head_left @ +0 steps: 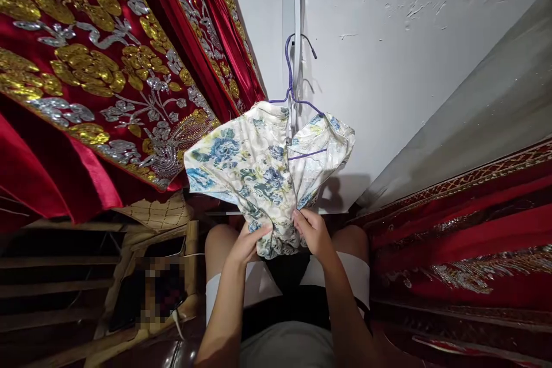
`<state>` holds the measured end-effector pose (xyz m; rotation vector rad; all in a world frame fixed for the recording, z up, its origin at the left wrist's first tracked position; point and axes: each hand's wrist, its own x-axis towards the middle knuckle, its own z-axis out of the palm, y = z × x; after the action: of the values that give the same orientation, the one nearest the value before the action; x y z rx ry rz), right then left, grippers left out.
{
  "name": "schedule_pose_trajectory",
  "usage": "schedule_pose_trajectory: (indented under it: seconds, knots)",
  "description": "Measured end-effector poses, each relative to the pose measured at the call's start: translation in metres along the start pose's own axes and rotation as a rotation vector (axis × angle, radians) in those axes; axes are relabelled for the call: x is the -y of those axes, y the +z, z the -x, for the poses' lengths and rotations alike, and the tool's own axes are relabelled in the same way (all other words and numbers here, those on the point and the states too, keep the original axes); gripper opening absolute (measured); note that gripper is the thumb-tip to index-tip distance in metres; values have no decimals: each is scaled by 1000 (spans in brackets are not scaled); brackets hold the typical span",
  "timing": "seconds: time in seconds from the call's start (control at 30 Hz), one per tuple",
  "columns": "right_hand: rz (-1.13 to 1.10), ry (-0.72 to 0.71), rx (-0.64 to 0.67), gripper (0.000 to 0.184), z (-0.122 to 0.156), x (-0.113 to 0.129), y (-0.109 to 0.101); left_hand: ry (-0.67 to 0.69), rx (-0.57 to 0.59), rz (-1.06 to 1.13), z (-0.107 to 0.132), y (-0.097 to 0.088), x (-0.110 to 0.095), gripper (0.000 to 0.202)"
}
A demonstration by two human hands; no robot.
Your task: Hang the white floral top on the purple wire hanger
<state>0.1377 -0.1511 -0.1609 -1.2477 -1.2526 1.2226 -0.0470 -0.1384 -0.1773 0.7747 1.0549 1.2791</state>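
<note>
A white blouse with blue and yellow flowers hangs on a thin purple hanger in front of me. Its front is partly unfastened at the neck, so the hanger's lower bar shows through the opening. My left hand grips the lower left side of the blouse, thumb lying on top of the cloth. With thumb and fingers, my right hand pinches the front edge below the opening. Between both hands the lower cloth bunches up above my lap. Fingers behind the fabric are hidden.
Red garments with gold and silver embroidery hang at the upper left. More red beaded cloth is on the right. A bamboo rack or chair stands at the lower left. Behind the hanger are a white pole and a wall with peeling paint.
</note>
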Motion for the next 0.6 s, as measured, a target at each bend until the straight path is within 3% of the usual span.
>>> schedule_pose_trajectory:
  seconds: [0.07, 0.17, 0.2, 0.23, 0.3, 0.37, 0.4, 0.53, 0.6]
  knots:
    - [-34, 25, -28, 43, 0, 6, -2, 67, -138, -24, -7, -5, 11, 56]
    - [-66, 74, -74, 38, -2, 12, -5, 459, -538, -78, -15, -1, 28, 46]
    - [-60, 83, -71, 36, -2, 12, -4, 593, -609, -129, -15, 4, 33, 45]
    - [-44, 84, -49, 34, -3, 13, -3, 693, -604, -206, -15, 11, 38, 44]
    - [7, 67, 33, 30, -6, 16, 0, 744, -374, -409, -14, 28, 43, 33]
    - [49, 35, 89, 28, -12, 24, 2, 652, -81, -554, -14, 44, 45, 13]
    - [62, 20, 102, 27, -18, 31, 0, 599, 13, -593, -15, 50, 46, 12]
    - [84, -11, 67, 24, -54, 85, -18, 526, 97, -711, -22, 55, 54, 24]
    - [4, -16, -26, 26, -76, 122, -28, 524, 121, -771, -26, 51, 60, 25]
